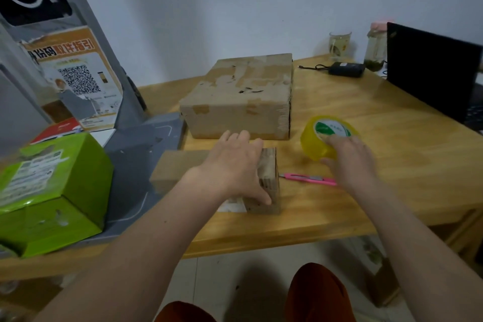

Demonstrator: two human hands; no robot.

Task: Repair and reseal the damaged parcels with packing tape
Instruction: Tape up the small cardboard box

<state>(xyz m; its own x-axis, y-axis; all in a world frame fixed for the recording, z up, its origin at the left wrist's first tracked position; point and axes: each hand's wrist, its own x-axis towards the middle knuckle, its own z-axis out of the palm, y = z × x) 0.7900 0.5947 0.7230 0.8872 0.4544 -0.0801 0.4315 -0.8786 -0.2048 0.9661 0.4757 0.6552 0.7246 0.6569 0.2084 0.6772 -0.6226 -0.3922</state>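
We steady the small parcel point(264, 183) with our left hand point(235, 165), fingers gripping it — our right hand point(350, 159) grasps the tape roll point(326, 136) at two o'clock; next, find its free end.

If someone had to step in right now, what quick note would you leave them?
Left hand: gripping the small cardboard box at the table's front.
Right hand: on the yellow tape roll, fingers over its top.
Pink utility knife: lying between them.
Large cardboard box: behind, worn and torn.
Done: no fresh tape visible.
Left: tape both boxes.
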